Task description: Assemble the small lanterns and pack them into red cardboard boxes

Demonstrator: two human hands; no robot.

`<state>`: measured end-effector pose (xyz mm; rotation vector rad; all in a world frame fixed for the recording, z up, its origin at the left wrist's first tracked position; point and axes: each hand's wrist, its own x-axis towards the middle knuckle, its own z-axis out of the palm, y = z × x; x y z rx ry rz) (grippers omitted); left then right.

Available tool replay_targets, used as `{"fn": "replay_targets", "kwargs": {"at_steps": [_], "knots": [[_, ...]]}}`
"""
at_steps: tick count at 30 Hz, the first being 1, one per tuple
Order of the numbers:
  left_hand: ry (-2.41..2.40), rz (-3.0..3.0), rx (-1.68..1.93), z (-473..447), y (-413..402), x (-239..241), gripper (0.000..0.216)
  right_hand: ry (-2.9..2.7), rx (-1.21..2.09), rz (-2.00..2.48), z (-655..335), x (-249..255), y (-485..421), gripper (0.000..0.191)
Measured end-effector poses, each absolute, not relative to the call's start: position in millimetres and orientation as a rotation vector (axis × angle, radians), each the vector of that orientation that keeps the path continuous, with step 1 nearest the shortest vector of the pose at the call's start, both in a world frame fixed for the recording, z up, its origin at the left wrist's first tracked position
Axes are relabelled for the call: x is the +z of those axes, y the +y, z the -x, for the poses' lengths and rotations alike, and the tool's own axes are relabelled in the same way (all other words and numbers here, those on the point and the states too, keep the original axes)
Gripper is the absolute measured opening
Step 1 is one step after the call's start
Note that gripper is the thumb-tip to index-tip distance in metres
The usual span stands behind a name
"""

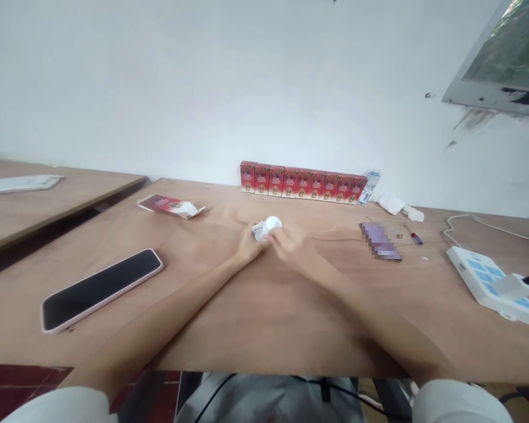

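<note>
Over the middle of the table, both hands meet at a small object with a clear, shiny part (258, 231) and a white round part (273, 223); its exact kind is too small to make out. My left hand (248, 245) is closed around the clear part. From the other side, the fingers of my right hand (287, 241) pinch at the white round part. Some fingertips are hidden or blurred. Behind the hands, several small red boxes (302, 184) stand upright in a row against the wall. To the left lies an opened red and white carton (170, 205).
A phone in a pink case (101, 289) lies at left. On the right are a purple packet (380, 241), a small screwdriver (413, 235), crumpled tissue (392, 204) and a white power strip (485, 279) with a plug and cable. A blue-white packet (369, 187) leans beside the boxes.
</note>
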<state>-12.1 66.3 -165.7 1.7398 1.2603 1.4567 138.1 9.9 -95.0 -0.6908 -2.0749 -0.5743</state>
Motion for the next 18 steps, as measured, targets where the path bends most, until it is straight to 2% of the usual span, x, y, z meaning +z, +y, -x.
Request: {"fn": "replay_targets", "kwargs": {"at_steps": [3, 9, 11, 15, 18], "knots": [[1.304, -1.767, 1.429, 11.9, 60.6, -162.2, 0.04, -1.936, 0.013, 0.852, -154.2, -75.2, 21.5, 0.029], [1.219, -1.987, 1.221, 7.3, 44.7, -153.8, 0.041, -1.597, 1.178, 0.87, -173.8, -77.4, 56.1, 0.039], [1.178, -2.011, 1.183, 5.4, 42.9, -152.6, 0.048, -1.503, 1.317, 0.879, -172.2, -84.5, 59.4, 0.04], [1.17, -1.958, 1.127, 3.0, 43.4, -150.5, 0.064, -1.404, 1.344, 0.853, -168.3, -87.2, 55.9, 0.042], [1.173, -1.904, 1.152, 2.6, 45.5, -150.3, 0.069, -1.411, 1.367, 0.835, -167.4, -85.1, 55.6, 0.043]]}}
